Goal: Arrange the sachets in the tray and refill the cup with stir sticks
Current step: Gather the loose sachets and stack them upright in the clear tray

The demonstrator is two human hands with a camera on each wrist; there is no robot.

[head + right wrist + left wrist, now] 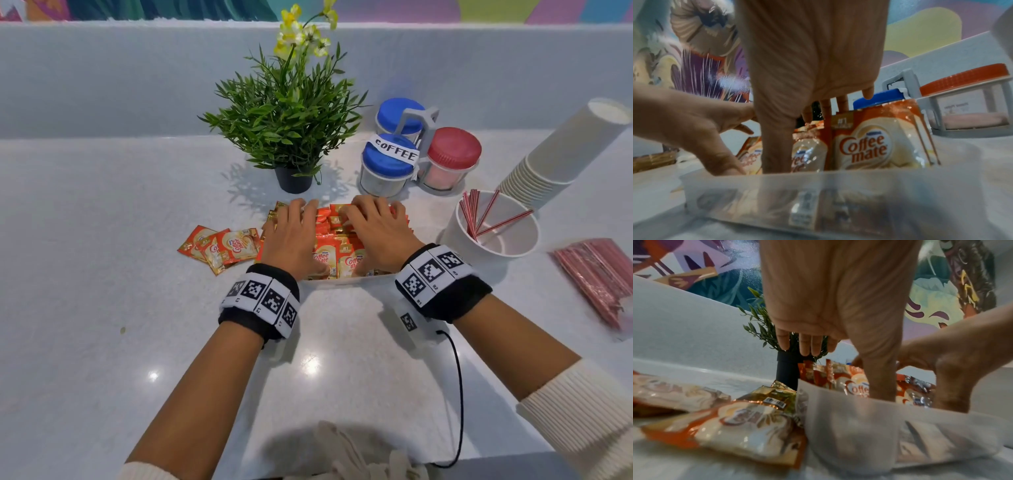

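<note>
A translucent tray [346,281] in the middle of the counter holds several orange Coffee mate sachets [334,246] standing on edge. Both hands are over it. My left hand [291,233] spreads straight fingers above the left sachets, and its thumb [879,378] reaches down onto them inside the tray wall [879,426]. My right hand [373,229] lies across the right sachets [879,142], with its thumb [777,146] pressed down in front of them. Three loose sachets [222,245] lie on the counter left of the tray. A white cup [479,246] to the right holds a few red stir sticks [479,219].
A pack of red stir sticks [596,277] lies at the far right. Behind the tray stand a potted plant [294,178] and a rack of lidded jars [387,171] labelled coffee. A leaning stack of paper cups [555,157] rises behind the white cup.
</note>
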